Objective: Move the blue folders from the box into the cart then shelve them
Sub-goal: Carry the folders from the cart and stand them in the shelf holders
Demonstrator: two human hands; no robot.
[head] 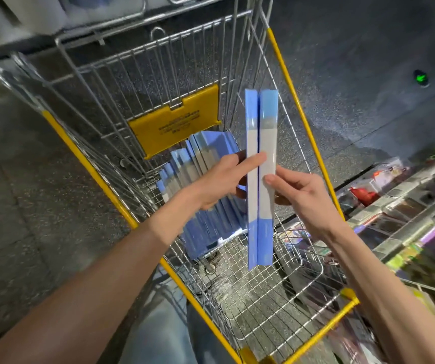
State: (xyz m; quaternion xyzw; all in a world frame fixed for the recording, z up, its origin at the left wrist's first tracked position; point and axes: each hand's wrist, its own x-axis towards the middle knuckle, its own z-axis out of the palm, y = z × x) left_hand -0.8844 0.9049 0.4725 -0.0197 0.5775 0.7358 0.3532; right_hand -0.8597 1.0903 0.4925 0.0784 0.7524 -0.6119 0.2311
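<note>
Head view: left hand [219, 179] and right hand [298, 190] pinch two blue folders [263, 109] upright over the cart [299, 106]; other folders [203, 153] lean inside, far left; likely risk: pair splits, one slips past the rim.

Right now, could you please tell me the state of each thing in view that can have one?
held folders: two, closed, pressed side by side, spines up, above the cart.
left hand: grips the pair from the left, index finger across the spines.
right hand: grips the pair from the right, thumb on a spine.
folders in the cart: closed, in a leaning row.
cart: partly loaded, much of its wire floor bare.
</note>
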